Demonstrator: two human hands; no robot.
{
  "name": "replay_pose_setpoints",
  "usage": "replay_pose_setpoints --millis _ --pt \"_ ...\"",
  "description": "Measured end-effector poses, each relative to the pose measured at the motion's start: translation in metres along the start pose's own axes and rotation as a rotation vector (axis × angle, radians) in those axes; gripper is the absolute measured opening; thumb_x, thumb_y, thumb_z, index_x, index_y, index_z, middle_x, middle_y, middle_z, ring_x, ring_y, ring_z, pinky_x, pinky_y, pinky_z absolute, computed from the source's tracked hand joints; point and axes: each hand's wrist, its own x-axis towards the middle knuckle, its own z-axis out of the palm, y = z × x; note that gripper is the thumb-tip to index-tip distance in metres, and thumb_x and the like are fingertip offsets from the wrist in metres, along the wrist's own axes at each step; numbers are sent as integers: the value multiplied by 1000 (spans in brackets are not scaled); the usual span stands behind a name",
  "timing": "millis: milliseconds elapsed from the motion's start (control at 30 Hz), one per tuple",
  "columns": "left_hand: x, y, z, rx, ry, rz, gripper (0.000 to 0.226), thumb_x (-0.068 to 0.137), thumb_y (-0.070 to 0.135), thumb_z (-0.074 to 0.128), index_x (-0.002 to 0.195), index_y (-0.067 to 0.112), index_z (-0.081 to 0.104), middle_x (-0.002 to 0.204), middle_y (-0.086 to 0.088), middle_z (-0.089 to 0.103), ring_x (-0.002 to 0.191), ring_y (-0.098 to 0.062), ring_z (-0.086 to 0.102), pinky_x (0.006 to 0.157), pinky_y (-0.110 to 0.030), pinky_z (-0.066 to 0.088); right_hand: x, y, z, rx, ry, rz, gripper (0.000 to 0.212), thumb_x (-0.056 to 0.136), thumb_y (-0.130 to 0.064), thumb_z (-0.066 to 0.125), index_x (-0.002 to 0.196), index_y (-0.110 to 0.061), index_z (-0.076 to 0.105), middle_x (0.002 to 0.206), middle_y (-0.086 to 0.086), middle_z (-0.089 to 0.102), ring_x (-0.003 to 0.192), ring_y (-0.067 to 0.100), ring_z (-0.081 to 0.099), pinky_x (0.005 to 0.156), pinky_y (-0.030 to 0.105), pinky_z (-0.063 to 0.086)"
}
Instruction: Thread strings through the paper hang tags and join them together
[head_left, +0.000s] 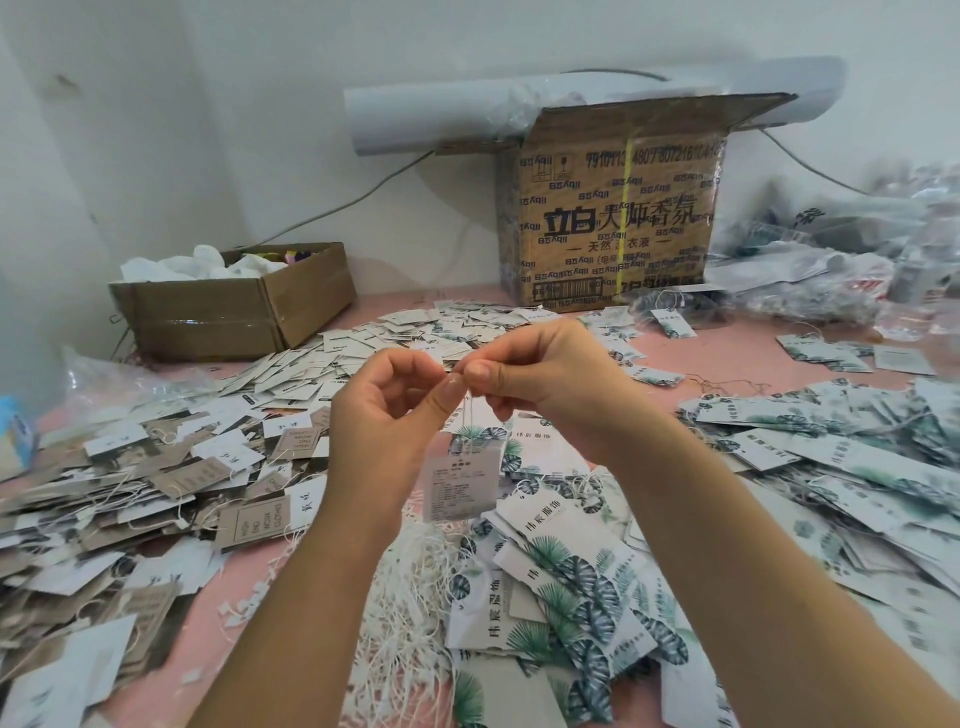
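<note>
Both hands are raised above the pink table. My left hand (395, 415) and my right hand (540, 384) meet at their fingertips, each pinching the top of a thin white string (469, 415). From that string hangs a small white printed hang tag (460, 486), with a leaf-patterned tag partly visible behind it. A heap of loose white strings (415, 613) lies on the table under my forearms. Leaf-printed tags (571, 571) are piled just right of it.
Brown and white tags (156, 478) cover the left of the pink table (727, 353). More leaf tags (857, 467) spread on the right. A low open carton (234, 306) stands back left, a tall printed carton (613, 208) at the back, plastic bags (831, 260) back right.
</note>
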Motion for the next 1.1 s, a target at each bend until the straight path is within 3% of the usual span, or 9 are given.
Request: replay_pose_setpoints --millis 100,233,333,433,567,700,800,967,1100 --pt "0 -3 0 45 -53 -63 39 56 49 68 80 18 60 66 12 66 62 1 59 57 -14 49 0 -1 2 23 -13 -3 1 68 -13 68 66 -13 69 53 -3 61 47 7 50 47 17 45" --pt "-5 -11 -2 213 -300 -211 53 66 68 38 88 27 62 79 18 69 71 10 61 61 -6 45 -1 -6 2 -26 -71 8 18 87 -2 55 71 -8 60 54 -2 58 47 9 51 48 21 44" --pt "-7 -20 -11 267 -504 -365 72 65 84 18 99 41 65 100 16 69 93 1 64 86 -25 44 -2 -12 -1 -3 -21 -11 22 91 -1 51 71 -7 56 57 0 58 46 8 50 47 20 44" --pt "-7 -25 -16 257 -592 -472 90 55 93 18 118 42 58 112 6 67 113 -19 57 110 -54 22 -3 -15 -3 27 29 -31 21 91 0 50 72 -6 55 57 -1 59 48 8 51 48 19 46" --pt "-10 -24 -12 2 -741 -448 85 65 87 22 134 40 42 133 5 57 129 -20 44 110 -56 21 -3 -17 1 80 88 -62 20 92 3 47 74 -4 54 60 4 57 49 9 52 49 19 48" --pt "-13 -16 -7 -312 -812 -447 98 65 76 61 144 31 26 141 -5 50 134 -20 40 109 -39 31 -3 -16 4 123 149 -92 21 93 1 47 74 -5 54 59 2 57 48 11 53 47 22 48" --pt "-13 -11 -6 -240 -820 -449 99 59 54 80 141 32 29 134 -3 56 129 -18 47 101 -35 40 -2 -15 7 171 192 -121 20 92 1 47 75 -6 54 60 3 56 50 10 53 49 20 48" --pt "-15 -12 -3 -97 -744 -458 56 70 27 70 123 19 54 118 -6 66 112 -22 61 93 -37 49 0 -16 5 215 254 -172 19 93 2 46 76 -3 53 65 6 57 52 9 54 51 20 50" --pt "-16 -13 -2 -104 -669 -473 41 81 23 58 121 15 55 115 -7 68 107 -26 64 90 -40 53 0 -18 0 200 280 -191 20 93 1 45 76 -4 53 66 4 61 53 8 54 53 20 50"
